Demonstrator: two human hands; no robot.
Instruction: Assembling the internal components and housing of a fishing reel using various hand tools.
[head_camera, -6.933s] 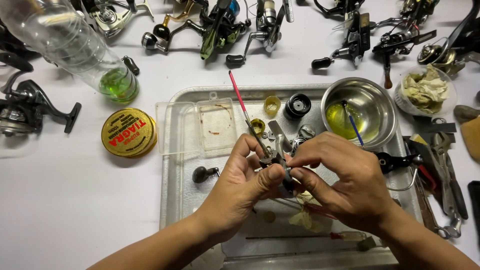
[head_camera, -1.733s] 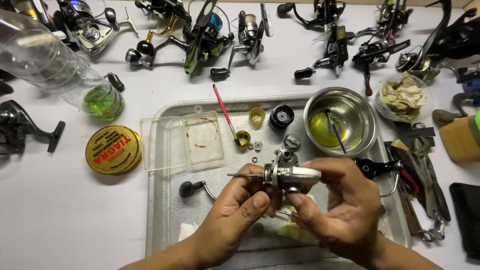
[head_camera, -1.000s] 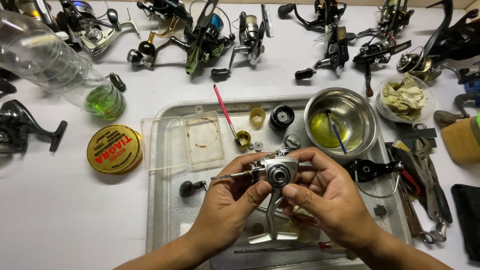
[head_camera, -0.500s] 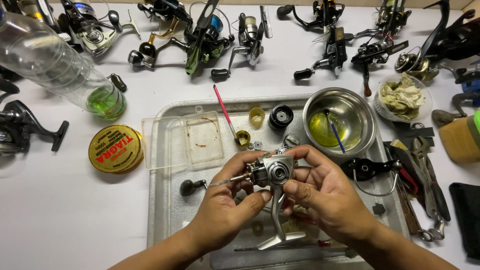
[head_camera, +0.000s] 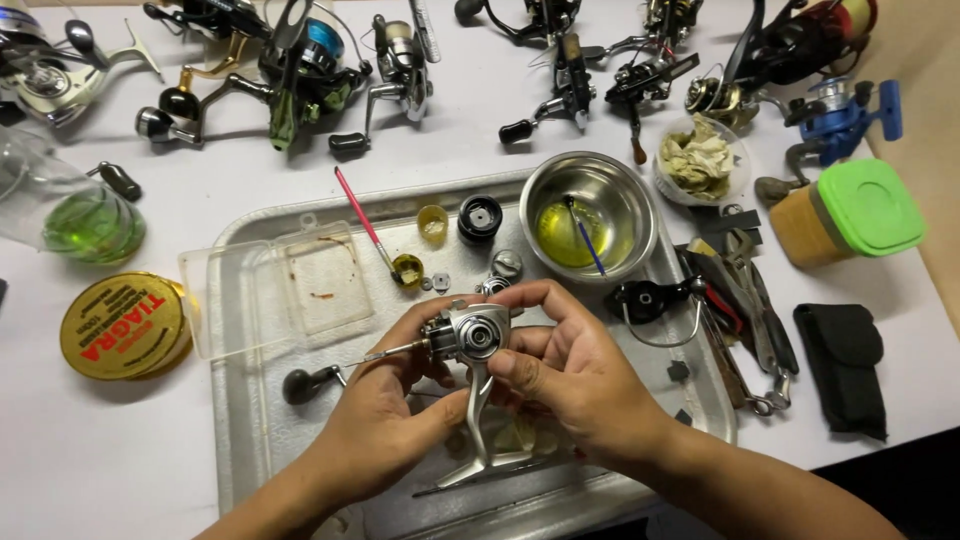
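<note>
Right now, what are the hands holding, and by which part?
Both hands hold a silver fishing reel body over the metal tray. The left hand grips its shaft side, the right hand its opposite side; its foot points down.

A round yellow tin (head_camera: 124, 326) with a red label lies left of the tray (head_camera: 240, 420).

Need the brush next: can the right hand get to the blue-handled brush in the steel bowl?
Probably yes. The blue-handled brush stands uncovered in the steel bowl, just beyond the right hand, but that hand now grips the silver reel body.
</note>
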